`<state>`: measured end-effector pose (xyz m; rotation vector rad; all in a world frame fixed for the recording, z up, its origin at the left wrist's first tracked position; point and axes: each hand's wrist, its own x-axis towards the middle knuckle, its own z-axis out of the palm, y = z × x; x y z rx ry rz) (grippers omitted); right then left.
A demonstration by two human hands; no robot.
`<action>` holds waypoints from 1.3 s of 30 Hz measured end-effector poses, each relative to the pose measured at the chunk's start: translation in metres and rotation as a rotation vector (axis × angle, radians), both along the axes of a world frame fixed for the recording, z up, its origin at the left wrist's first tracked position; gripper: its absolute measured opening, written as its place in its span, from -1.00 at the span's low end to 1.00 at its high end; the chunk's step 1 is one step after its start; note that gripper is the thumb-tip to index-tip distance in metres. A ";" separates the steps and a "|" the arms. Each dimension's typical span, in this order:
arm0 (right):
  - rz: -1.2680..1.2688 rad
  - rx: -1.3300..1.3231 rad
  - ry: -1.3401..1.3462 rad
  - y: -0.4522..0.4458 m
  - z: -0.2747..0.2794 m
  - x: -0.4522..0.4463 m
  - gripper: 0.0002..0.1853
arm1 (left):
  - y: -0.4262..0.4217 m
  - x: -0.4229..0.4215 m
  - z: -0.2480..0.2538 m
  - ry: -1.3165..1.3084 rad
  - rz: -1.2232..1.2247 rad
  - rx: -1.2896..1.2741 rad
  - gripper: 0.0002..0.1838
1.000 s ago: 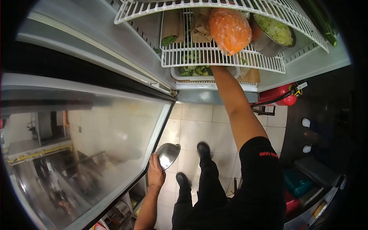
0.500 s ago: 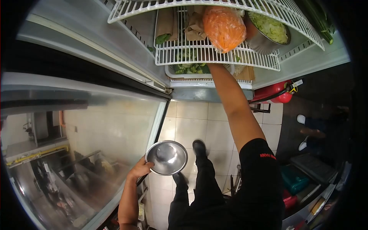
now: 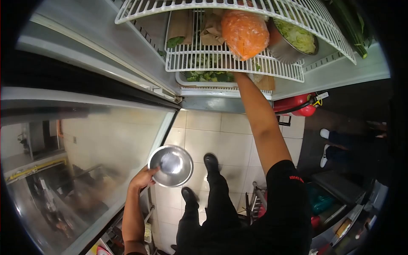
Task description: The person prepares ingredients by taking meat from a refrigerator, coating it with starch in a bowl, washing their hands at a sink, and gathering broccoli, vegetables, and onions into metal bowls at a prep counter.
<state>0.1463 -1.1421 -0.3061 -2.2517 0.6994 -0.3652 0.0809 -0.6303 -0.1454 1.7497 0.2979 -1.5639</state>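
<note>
My left hand (image 3: 145,177) grips the rim of a shiny metal bowl (image 3: 173,165), thumb over the edge, above the floor; bare metal shows inside it. My right arm reaches into an open fridge, under a white wire shelf (image 3: 191,63). My right hand (image 3: 230,65) is mostly hidden behind the wires, so its fingers do not show. Beside it sits a white tray (image 3: 180,79) of green leafy pieces (image 3: 208,75). On the shelf above lie an orange-filled plastic bag (image 3: 246,36), brown paper wraps (image 3: 211,29) and a metal pot (image 3: 285,47) of shredded pale-green vegetable (image 3: 297,35).
The fridge's glass door (image 3: 97,140) stands open on my left. A red fire extinguisher (image 3: 297,104) is right of the fridge. Another person's legs and white shoes (image 3: 324,155) show at the right. Long green vegetables (image 3: 350,27) lie at upper right.
The view has shifted slightly, and the bowl in my left hand appears a little farther left and higher. My right arm stays reached in under the shelf.
</note>
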 end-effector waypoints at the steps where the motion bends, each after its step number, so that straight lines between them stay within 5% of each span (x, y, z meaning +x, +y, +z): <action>1: -0.002 0.044 -0.041 -0.002 0.003 -0.004 -0.57 | -0.014 -0.003 -0.009 -0.014 0.004 -0.026 -0.61; 8: -0.046 0.795 -0.315 0.037 0.043 -0.045 -0.56 | -0.155 -0.030 -0.119 -0.190 0.126 -0.253 -0.10; 11: -0.216 0.970 -0.116 0.085 0.106 -0.091 -0.58 | -0.203 -0.027 -0.126 -0.185 0.272 -0.321 -0.14; 14: 0.088 0.911 -0.032 0.118 0.110 -0.123 -0.41 | -0.220 -0.026 -0.121 -0.188 0.346 -0.337 -0.17; 17: 0.248 0.108 0.080 0.147 0.096 -0.130 -0.22 | -0.214 -0.033 -0.117 -0.130 0.453 -0.431 -0.21; 18: 0.322 0.305 0.204 0.149 0.101 -0.131 -0.16 | -0.213 -0.034 -0.116 -0.114 0.498 -0.375 -0.26; 21: 0.473 0.206 0.312 0.147 0.114 -0.127 -0.31 | -0.205 -0.033 -0.112 -0.127 0.565 -0.362 -0.27; 23: 0.357 0.085 0.309 0.128 0.124 -0.112 -0.45 | -0.197 -0.024 -0.113 -0.136 0.512 -0.372 -0.27; 27: 0.209 -0.553 0.337 0.054 0.053 -0.042 -0.47 | -0.174 -0.013 -0.098 -0.146 0.445 -0.382 -0.28; 28: 0.276 -0.312 0.644 0.043 0.049 -0.026 -0.38 | -0.166 -0.014 -0.095 -0.154 0.431 -0.385 -0.28; 29: 0.344 -0.349 0.686 0.039 0.041 -0.022 -0.28 | -0.159 -0.012 -0.093 -0.168 0.414 -0.391 -0.28; 32: 0.303 -0.266 0.524 0.034 -0.002 -0.013 -0.26 | -0.126 -0.009 -0.097 -0.163 0.327 -0.306 -0.19; 35: 0.297 -0.089 0.559 0.039 0.015 -0.015 -0.25 | -0.096 -0.018 -0.089 -0.144 0.321 -0.275 -0.18; 39: 0.219 -0.266 0.322 0.046 0.016 -0.020 -0.14 | -0.067 -0.032 -0.062 -0.132 0.350 -0.228 -0.23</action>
